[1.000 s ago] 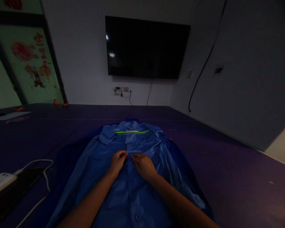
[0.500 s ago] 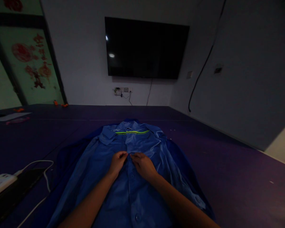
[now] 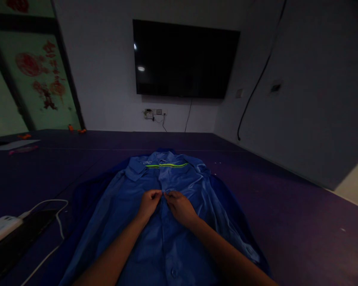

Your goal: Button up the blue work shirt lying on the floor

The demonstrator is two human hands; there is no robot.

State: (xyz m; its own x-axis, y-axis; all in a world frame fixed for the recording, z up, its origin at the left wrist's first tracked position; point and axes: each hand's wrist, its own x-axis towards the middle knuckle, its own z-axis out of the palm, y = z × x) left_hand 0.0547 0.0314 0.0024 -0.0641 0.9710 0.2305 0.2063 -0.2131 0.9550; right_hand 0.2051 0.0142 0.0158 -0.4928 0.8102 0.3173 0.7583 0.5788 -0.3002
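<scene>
On blue shirt, both hands

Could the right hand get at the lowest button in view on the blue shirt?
Probably yes: the button lies uncovered on the front of the blue shirt. The right hand, farther up that front, would have to draw back.

Two hands; one light-blue shirt; one television; three orange objects.
</scene>
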